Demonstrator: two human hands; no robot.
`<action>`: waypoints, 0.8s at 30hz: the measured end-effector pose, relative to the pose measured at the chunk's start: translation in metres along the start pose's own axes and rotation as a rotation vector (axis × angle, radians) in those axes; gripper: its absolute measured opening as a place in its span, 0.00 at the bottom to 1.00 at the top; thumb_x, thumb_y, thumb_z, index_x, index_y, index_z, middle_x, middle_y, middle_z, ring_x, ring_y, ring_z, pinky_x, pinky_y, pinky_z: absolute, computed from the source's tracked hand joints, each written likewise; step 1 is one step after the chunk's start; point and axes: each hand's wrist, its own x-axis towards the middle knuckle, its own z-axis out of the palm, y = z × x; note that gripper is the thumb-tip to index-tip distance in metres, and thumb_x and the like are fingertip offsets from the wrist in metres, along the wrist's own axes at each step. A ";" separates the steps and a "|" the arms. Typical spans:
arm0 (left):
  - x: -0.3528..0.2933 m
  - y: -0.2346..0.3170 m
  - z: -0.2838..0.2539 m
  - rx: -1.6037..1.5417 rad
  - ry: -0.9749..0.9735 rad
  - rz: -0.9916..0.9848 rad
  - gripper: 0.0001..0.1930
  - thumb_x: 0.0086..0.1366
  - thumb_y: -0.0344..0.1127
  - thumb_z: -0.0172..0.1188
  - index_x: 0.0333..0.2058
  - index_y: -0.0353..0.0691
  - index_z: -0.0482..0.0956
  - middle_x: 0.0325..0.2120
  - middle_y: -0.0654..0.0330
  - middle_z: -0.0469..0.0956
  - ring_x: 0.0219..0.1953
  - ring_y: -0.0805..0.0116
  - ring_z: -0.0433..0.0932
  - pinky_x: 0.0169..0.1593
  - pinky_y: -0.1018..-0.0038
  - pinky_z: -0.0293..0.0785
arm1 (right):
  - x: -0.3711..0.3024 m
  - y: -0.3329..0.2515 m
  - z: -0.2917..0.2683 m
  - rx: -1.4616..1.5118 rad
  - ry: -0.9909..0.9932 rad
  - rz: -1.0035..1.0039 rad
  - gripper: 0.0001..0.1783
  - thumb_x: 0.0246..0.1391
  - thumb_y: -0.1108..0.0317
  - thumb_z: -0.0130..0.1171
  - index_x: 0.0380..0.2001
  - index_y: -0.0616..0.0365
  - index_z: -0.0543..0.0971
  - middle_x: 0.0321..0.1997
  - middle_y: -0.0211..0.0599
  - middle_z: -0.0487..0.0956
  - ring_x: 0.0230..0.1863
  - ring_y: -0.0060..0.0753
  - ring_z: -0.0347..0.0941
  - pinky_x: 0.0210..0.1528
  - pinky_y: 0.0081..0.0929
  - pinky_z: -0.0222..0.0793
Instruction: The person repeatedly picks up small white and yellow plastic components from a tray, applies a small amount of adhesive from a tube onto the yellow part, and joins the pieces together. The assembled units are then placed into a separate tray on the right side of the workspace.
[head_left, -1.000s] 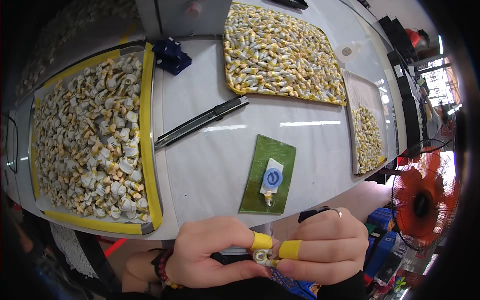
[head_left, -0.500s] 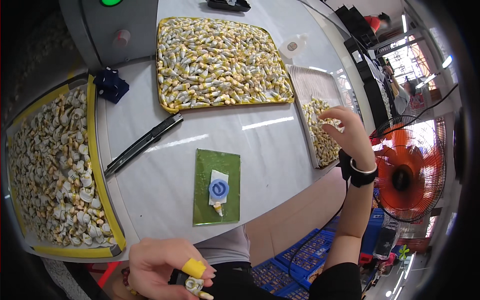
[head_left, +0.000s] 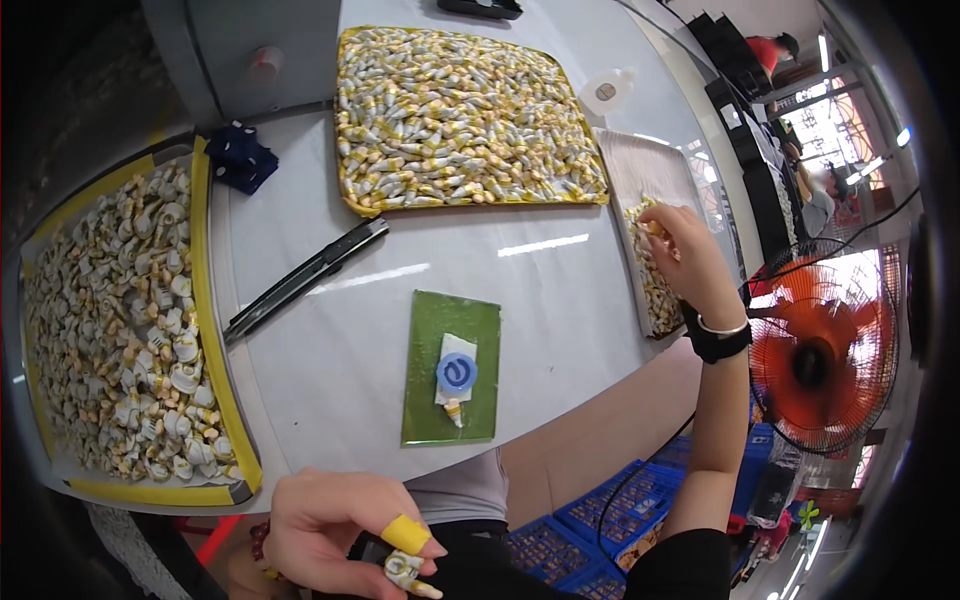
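Low in the view, my left hand (head_left: 335, 525), yellow tape round its thumb, pinches a small white figurine part (head_left: 404, 571) with a skin-toned tip. My right hand (head_left: 695, 260) is over the narrow right-hand tray (head_left: 637, 165), fingertips pinched together among its small white-and-yellow pieces (head_left: 658, 295). A bit of yellow shows at those fingertips; most of it is hidden. Between my hands, on the table, lies a green plate (head_left: 424, 345). It bears a white pad, a blue round cap-like thing (head_left: 457, 372) and one small arm-shaped piece (head_left: 454, 413).
A large yellow-edged tray (head_left: 470, 125) full of arm-shaped pieces stands at the back. Another tray (head_left: 215, 330) of white parts is at the left. Nearby lie a black bar-like tool (head_left: 305, 280), dark blue cloth (head_left: 240, 158) and a white bottle (head_left: 607, 90). An orange fan (head_left: 815, 360) stands right.
My right hand has lowered into the right-hand tray, and its fingers have gone from spread to pinched. My left hand keeps the figurine part. The whole view has shifted slightly.
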 end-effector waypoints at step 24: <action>-0.002 0.001 0.007 0.263 0.163 0.278 0.19 0.50 0.32 0.72 0.36 0.25 0.76 0.29 0.48 0.79 0.32 0.62 0.78 0.35 0.71 0.75 | -0.012 -0.157 0.024 0.124 -0.038 -0.784 0.15 0.33 0.75 0.60 0.31 0.68 0.78 0.29 0.35 0.75 0.30 0.29 0.72 0.29 0.20 0.72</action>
